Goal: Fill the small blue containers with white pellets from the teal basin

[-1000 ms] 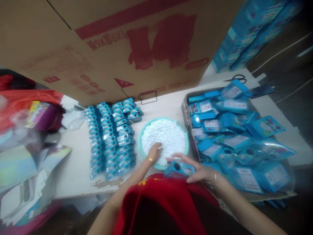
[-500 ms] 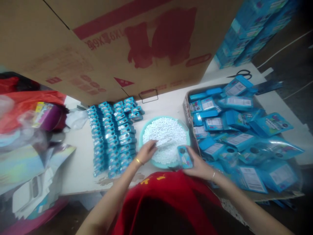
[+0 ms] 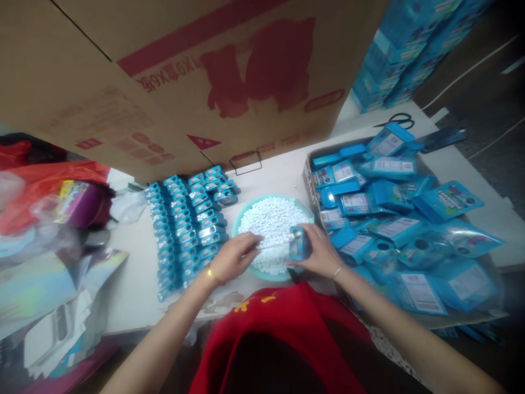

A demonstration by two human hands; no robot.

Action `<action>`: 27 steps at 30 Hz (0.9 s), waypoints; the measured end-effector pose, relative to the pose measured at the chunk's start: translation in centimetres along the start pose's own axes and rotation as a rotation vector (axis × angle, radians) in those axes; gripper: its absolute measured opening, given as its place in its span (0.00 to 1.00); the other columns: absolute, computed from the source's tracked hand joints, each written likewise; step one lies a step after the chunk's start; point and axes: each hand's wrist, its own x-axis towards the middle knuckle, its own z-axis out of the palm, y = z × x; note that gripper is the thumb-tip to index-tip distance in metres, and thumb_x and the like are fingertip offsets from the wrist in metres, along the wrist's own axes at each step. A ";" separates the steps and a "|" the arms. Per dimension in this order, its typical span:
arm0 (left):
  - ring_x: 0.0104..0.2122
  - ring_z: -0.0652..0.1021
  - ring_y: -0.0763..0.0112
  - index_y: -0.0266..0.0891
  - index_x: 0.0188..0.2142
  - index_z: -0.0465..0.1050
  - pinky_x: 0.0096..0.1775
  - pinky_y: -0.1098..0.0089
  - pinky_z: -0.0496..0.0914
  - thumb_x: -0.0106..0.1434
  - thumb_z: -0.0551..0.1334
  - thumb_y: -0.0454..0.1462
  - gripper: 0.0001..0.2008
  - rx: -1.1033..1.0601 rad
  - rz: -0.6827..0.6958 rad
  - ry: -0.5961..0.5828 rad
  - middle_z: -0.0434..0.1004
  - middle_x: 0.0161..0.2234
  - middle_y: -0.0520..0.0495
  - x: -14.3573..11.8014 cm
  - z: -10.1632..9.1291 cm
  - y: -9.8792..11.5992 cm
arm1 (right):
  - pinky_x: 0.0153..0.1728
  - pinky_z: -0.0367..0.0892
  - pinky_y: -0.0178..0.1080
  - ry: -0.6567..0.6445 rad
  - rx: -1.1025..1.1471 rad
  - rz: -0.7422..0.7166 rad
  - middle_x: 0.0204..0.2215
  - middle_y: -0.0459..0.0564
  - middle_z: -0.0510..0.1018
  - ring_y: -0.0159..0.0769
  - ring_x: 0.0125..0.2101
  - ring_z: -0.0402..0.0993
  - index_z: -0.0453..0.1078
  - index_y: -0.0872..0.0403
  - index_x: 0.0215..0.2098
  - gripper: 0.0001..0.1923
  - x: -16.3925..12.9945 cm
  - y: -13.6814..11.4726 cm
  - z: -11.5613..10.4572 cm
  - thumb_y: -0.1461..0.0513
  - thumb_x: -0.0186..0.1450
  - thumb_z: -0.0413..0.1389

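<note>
A round pale-green bowl (image 3: 237,221) full of small white pellets (image 3: 268,214) stands before me on the table. Over its right side my right hand (image 3: 322,251) grips a small blue box (image 3: 298,243), tilted with its end facing the pellets. My left hand (image 3: 237,256) is at the bowl's left edge, fingertips pinched together over the pellets. Whatever those fingers hold, if anything, is too small to make out. Rows of small blue boxes (image 3: 180,227) stand to the left of the bowl.
To the right, a shallow carton (image 3: 308,178) is heaped with blue packages (image 3: 397,224). Behind stands a large cardboard box (image 3: 172,109). Black scissors (image 3: 400,120) lie at the back right, near stacked blue boxes (image 3: 402,49). Plastic bags and white trays (image 3: 53,334) crowd the left.
My right hand has raised the blue box inward over the bowl and turned it, so its printed face no longer shows. My left hand has shifted slightly, still beside the pellets.
</note>
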 end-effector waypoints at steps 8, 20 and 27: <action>0.37 0.74 0.62 0.39 0.46 0.67 0.39 0.65 0.69 0.64 0.52 0.34 0.12 0.435 -0.197 -0.170 0.73 0.36 0.42 1.8 -0.8 4.1 | 0.56 0.55 0.55 -0.013 -0.254 -0.063 0.51 0.62 0.67 0.56 0.52 0.61 0.59 0.58 0.57 0.40 0.1 -1.4 2.5 0.45 0.52 0.59; 0.36 0.73 0.65 0.39 0.41 0.68 0.38 0.67 0.68 0.65 0.51 0.35 0.09 0.472 -0.352 -0.075 0.70 0.36 0.44 0.9 0.1 -1.0 | 0.54 0.59 0.56 0.145 -0.088 0.057 0.52 0.62 0.66 0.55 0.53 0.62 0.52 0.56 0.59 0.44 -0.4 -0.6 3.4 0.46 0.52 0.61; 0.45 0.72 0.61 0.39 0.44 0.68 0.47 0.63 0.67 0.65 0.51 0.34 0.10 0.182 -0.422 -0.060 0.71 0.44 0.41 4.0 10.8 -8.8 | 0.56 0.60 0.52 0.031 0.066 0.165 0.55 0.61 0.61 0.51 0.55 0.61 0.45 0.55 0.60 0.44 -1.8 -0.4 2.0 0.51 0.53 0.61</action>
